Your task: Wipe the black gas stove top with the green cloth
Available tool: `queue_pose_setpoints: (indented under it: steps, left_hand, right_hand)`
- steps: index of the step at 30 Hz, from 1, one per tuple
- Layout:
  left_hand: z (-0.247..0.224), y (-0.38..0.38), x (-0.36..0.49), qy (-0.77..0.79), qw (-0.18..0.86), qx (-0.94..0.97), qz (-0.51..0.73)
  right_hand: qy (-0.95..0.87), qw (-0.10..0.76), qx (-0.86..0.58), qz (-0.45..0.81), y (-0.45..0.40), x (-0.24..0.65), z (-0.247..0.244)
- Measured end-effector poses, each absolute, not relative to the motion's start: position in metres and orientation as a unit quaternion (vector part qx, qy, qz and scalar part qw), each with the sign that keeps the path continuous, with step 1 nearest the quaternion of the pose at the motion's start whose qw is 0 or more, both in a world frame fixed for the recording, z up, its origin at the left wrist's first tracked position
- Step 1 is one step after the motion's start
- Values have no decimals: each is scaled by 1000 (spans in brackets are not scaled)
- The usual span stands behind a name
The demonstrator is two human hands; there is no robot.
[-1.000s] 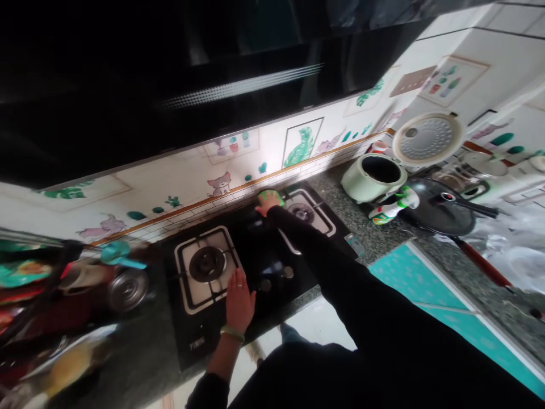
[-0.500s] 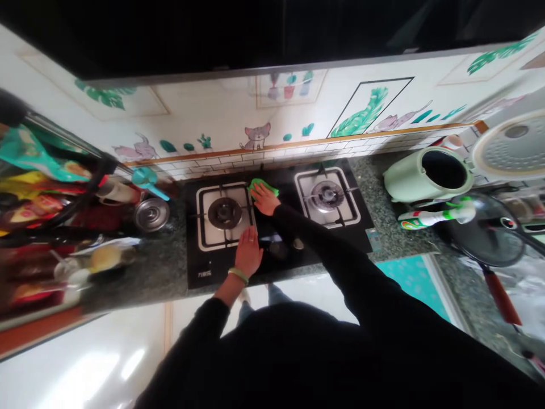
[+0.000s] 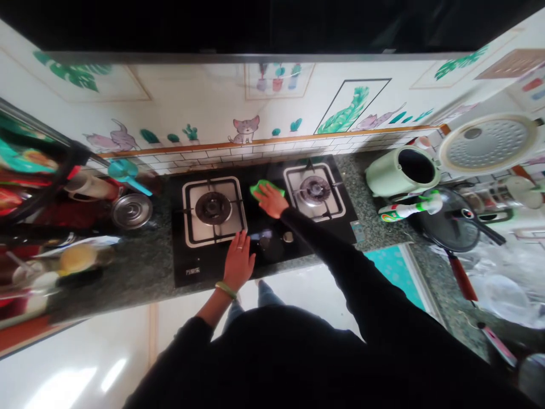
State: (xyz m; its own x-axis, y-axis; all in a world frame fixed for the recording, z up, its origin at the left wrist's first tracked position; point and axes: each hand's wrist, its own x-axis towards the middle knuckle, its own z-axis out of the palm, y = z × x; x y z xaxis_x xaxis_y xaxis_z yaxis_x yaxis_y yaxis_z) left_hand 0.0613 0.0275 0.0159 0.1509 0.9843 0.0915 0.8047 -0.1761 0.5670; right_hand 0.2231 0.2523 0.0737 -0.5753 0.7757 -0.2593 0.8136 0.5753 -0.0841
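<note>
A green cloth [image 3: 258, 189] lies on the black glass of the gas stove [image 3: 187, 279], between the left burner [image 3: 213, 208] and the right burner [image 3: 315, 190]. My right hand [image 3: 271, 200] lies flat over the cloth, fingers spread, covering part of it. Near the front right corner of the left burner's grate, my left hand [image 3: 239, 262] rests on the stove with its fingers stretched out, holding nothing. It wears a ring and a pale green bangle.
On the right stand a pale green pot [image 3: 385, 175], a spray bottle [image 3: 399, 212] and a lidded pan [image 3: 449, 224]. A metal lid [image 3: 132, 211] and a turquoise scoop [image 3: 130, 173] lie left of the stove. A black hood [image 3: 255, 28] hangs above.
The view has shifted to the right. My right hand and the cloth have moved right, away from the left burner's grate. My left hand remains by the front of that grate.
</note>
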Motion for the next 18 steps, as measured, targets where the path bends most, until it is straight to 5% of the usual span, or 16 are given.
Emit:
queue_pose_setpoints:
  steps: [5,18]
  left_hand:
    - [12,-1,57,609,228,723,235]
    - [-28,-71,1,608,243,694,301]
  right_hand:
    - [822,86,561,-51,286,226,72]
    - [842,77,529,-69,86,148,38]
